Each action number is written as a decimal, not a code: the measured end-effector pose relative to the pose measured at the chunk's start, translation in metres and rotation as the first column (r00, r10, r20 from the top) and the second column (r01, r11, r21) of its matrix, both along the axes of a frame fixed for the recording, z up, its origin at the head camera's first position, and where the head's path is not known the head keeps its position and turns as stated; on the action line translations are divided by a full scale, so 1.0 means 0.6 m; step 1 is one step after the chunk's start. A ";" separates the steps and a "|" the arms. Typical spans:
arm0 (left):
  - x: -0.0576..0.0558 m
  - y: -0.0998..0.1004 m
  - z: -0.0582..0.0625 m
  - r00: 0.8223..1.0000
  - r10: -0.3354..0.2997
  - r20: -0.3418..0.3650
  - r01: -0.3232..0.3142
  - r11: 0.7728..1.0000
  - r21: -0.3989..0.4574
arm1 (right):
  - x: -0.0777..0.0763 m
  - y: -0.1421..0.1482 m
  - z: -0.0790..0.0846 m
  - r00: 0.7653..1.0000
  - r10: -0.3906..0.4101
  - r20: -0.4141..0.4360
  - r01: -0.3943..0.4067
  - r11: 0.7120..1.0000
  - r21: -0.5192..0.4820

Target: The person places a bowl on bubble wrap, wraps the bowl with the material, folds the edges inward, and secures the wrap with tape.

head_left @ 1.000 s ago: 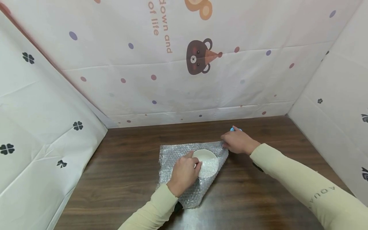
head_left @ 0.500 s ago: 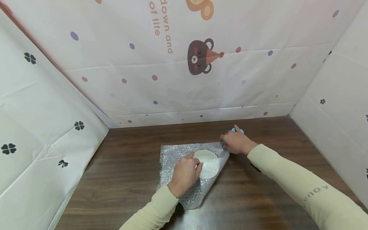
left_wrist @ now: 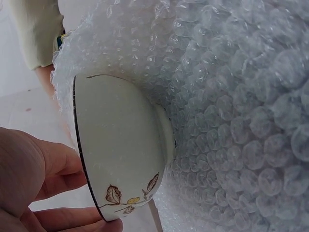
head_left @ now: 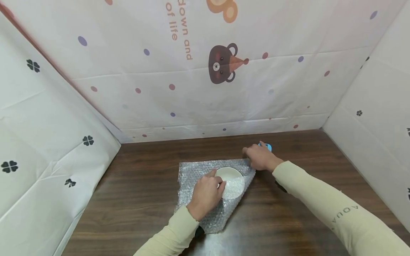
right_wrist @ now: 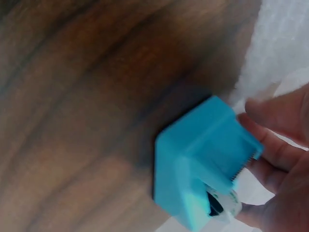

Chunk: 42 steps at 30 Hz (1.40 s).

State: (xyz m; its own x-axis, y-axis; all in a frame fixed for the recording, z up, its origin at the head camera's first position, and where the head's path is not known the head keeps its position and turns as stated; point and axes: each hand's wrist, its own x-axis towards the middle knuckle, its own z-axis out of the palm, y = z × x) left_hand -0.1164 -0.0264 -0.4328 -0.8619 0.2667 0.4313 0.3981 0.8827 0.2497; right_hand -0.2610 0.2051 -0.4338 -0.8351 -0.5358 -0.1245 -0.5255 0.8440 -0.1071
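Note:
A cream bowl [head_left: 229,173] with a dark rim sits on a sheet of bubble wrap [head_left: 190,170], whose near-right part is folded over the bowl. My left hand [head_left: 206,193] pinches the rim at its left side; in the left wrist view the bowl [left_wrist: 125,125] shows brown leaves, with a finger outside the rim and others behind it. At the wrap's far-right corner is my right hand [head_left: 260,157], beside a blue tape dispenser [right_wrist: 193,154]. Its thumb and fingers come close together next to the dispenser's serrated edge; I cannot tell what they hold.
Everything lies on a dark wooden table [head_left: 137,185]. A printed sheet with dots and a bear [head_left: 222,64] hangs behind it. White sheets with clover prints border the left [head_left: 48,142] and right [head_left: 368,142] sides.
My right hand has shifted slightly left and toward me, so more of the blue tape dispenser shows. The left hand, bowl and wrap have stayed put.

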 end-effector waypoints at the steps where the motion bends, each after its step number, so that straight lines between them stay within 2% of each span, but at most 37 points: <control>1: 0.000 0.000 0.000 1.000 -0.002 0.000 0.002 1.000 0.001 | 0.001 0.000 -0.003 1.000 -0.001 -0.007 0.001 1.000 -0.008; 8: 0.002 0.000 0.001 1.000 -0.006 0.016 0.006 1.000 0.006 | 0.012 0.003 -0.007 0.995 0.027 -0.093 -0.033 0.998 -0.058; 13: 0.002 -0.001 0.001 1.000 -0.003 0.023 0.003 1.000 0.003 | 0.017 0.007 -0.004 0.985 0.088 -0.148 -0.097 0.994 -0.053; 18: 0.003 0.000 0.001 0.999 -0.008 0.031 0.008 1.000 0.001 | 0.023 0.010 0.002 0.983 0.124 -0.136 -0.137 0.987 -0.088; 21: 0.003 0.000 0.001 1.000 -0.005 0.031 0.005 1.000 0.006 | 0.025 0.009 0.005 0.986 0.111 -0.126 -0.130 0.980 -0.153; 25: 0.003 0.001 0.002 1.000 -0.002 0.020 0.002 1.000 0.014 | 0.032 0.005 0.010 0.984 0.081 -0.160 -0.119 0.963 -0.240; 32: 0.003 0.002 0.001 1.000 0.002 0.010 -0.002 1.000 0.006 | 0.051 -0.004 0.023 0.980 -0.030 -0.196 -0.048 0.923 -0.382; 37: 0.002 0.002 0.001 1.000 0.007 0.005 -0.007 1.000 0.010 | 0.062 -0.011 0.039 0.981 -0.113 -0.160 0.023 0.878 -0.479; 42: 0.002 0.002 0.000 1.000 0.006 0.010 -0.006 1.000 0.025 | 0.072 -0.017 0.052 0.984 -0.119 -0.135 0.034 0.857 -0.514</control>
State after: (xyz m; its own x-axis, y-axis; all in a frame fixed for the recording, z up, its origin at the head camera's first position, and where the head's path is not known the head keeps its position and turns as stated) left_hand -0.1153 -0.0252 -0.4327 -0.8674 0.2510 0.4297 0.3906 0.8784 0.2755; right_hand -0.2176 0.1948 -0.4024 -0.8615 -0.4217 0.2827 -0.5075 0.7323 -0.4541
